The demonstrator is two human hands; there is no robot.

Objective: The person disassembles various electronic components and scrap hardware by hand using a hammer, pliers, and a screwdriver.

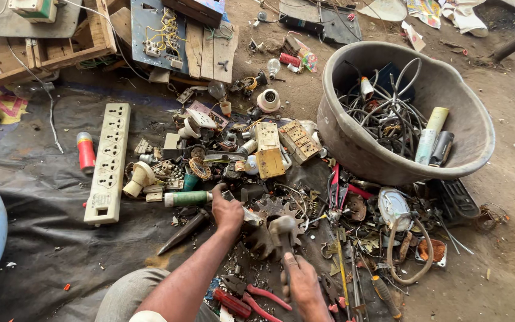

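Rusty hammer (284,229) in right hand (303,285), grip closed round handle, head raised over gear wheel (269,210) on black tarp (49,203). Left hand (227,210) curled shut on small metal part (250,217), pressing it beside gear. Green tube (187,198) just left of left hand. White power strip (108,164) well left. Grey tub (353,137) of wires upper right. Red pliers (251,301) near right forearm.

Bare forearms, grey trousers (127,292)

free: bare black sheet (49,238) left of the hands | blocked: scrap heap (233,155) ahead, tub (353,143) right, power strip (108,164) on the left
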